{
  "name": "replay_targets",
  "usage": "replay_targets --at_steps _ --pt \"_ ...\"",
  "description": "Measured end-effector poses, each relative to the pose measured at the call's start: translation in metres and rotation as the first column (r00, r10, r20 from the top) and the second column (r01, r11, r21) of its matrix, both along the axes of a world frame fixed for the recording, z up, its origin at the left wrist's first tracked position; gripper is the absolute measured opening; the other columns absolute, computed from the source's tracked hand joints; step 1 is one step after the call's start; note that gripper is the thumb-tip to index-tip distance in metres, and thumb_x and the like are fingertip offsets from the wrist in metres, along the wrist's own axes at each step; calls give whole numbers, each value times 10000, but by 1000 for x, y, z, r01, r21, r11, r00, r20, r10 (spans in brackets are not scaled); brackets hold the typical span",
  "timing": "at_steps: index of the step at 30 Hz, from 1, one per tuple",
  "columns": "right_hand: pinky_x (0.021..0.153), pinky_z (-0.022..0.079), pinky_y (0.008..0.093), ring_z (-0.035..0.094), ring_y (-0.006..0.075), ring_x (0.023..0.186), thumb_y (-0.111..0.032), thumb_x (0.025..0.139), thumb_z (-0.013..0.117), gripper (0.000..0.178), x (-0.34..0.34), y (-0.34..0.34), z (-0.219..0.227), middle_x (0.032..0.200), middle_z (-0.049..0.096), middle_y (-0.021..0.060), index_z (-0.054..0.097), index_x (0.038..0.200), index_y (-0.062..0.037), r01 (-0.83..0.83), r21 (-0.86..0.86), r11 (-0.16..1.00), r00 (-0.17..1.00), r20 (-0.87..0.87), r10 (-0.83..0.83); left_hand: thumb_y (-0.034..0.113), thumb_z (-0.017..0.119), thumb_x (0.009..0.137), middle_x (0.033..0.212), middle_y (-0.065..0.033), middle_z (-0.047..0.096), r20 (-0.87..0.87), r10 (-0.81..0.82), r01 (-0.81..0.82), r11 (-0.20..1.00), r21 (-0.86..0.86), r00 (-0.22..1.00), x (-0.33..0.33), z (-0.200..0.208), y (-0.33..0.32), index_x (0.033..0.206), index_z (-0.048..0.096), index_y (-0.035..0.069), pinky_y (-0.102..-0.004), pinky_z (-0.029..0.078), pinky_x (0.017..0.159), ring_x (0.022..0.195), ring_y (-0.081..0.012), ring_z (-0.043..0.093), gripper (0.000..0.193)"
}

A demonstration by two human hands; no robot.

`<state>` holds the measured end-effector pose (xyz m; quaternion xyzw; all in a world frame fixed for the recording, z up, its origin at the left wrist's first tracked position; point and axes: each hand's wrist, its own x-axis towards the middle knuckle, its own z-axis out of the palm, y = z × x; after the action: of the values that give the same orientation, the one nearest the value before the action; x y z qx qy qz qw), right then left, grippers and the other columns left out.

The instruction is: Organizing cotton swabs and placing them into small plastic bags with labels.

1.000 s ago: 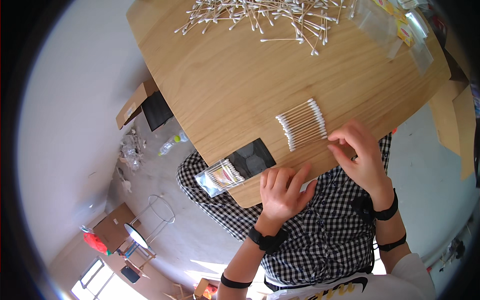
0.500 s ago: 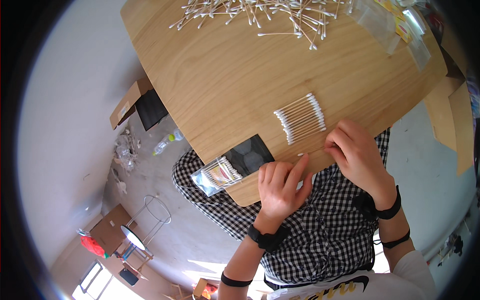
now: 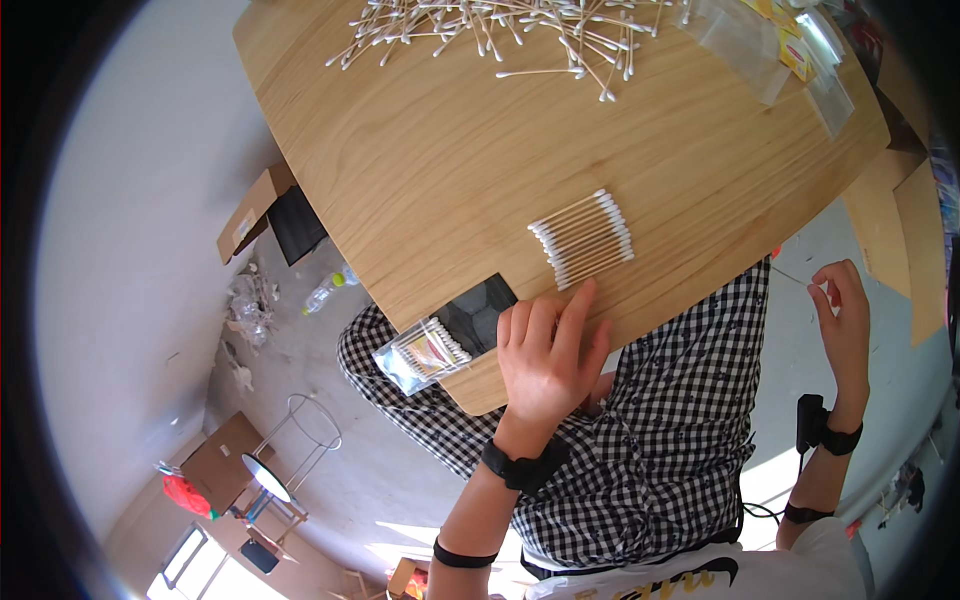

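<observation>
A neat row of cotton swabs [image 3: 585, 240] lies side by side on the wooden table [image 3: 430, 170]. My left hand [image 3: 545, 355] rests at the table's near edge, fingers bent and a little apart, the index fingertip close to the row's near end. Nothing shows in its grasp. Off the table's right edge, my right hand [image 3: 843, 315] pinches a thin stick that looks like a cotton swab. A clear packet of cotton swabs [image 3: 425, 352] lies left of my left hand, beside a dark patterned pad [image 3: 478, 308] partly covered by that hand.
A loose heap of cotton swabs [image 3: 490, 25] spreads over the table's far side. Clear plastic bags [image 3: 745, 50] lie at the far right. Cardboard boxes stand right [image 3: 915, 240] and left [image 3: 255, 210] of the table. A plastic bottle [image 3: 322, 295] lies on the floor.
My right hand has swung right, off the table, taking the thin stick from the near edge. My left hand has shifted slightly up toward the row. The view has moved a little.
</observation>
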<state>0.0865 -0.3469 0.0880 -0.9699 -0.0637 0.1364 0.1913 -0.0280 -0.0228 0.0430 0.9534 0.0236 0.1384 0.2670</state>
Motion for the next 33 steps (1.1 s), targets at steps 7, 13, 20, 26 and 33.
replay_targets --at_steps 7,13,20,26,33 --pt "661 443 295 533 162 725 39 813 682 142 -1 99 -10 809 559 41 599 901 -37 -163 512 843 983 161 91 146 780 693 846 -40 512 46 1 -2 999 41 999 4 4 -4 1172 664 65 -369 400 737 780 -219 502 499" --pt "651 468 367 586 269 747 -13 819 678 95 8 155 -28 827 589 80 603 868 -45 -450 517 728 892 307 333 644 601 816 1572 -284 167 -248 39 9 982 188 968 35 0 -13 1473 226 -115 -555 143 1173 1478 -418 122 1072" --pt "643 464 375 572 275 733 -41 801 670 93 17 171 -32 799 562 77 596 857 -42 -544 469 695 836 369 406 719 515 800 1555 -257 249 -270 54 19 966 259 961 39 -7 -16 1455 294 -109 -508 155 1186 1470 -373 201 1079" --pt "647 468 390 567 287 741 -51 787 652 119 21 179 -23 789 538 87 535 768 -38 -584 355 730 811 309 498 663 524 819 1553 -255 257 -262 56 14 967 255 963 39 -7 -16 1450 308 -109 -498 147 1192 1473 -367 197 1020" --pt "640 476 394 576 300 716 -36 759 637 122 31 179 -16 745 545 94 516 777 -39 -634 263 727 773 224 593 626 555 835 1553 -262 246 -244 45 18 969 246 969 41 -8 -17 1454 288 -111 -501 152 1191 1472 -367 198 999"
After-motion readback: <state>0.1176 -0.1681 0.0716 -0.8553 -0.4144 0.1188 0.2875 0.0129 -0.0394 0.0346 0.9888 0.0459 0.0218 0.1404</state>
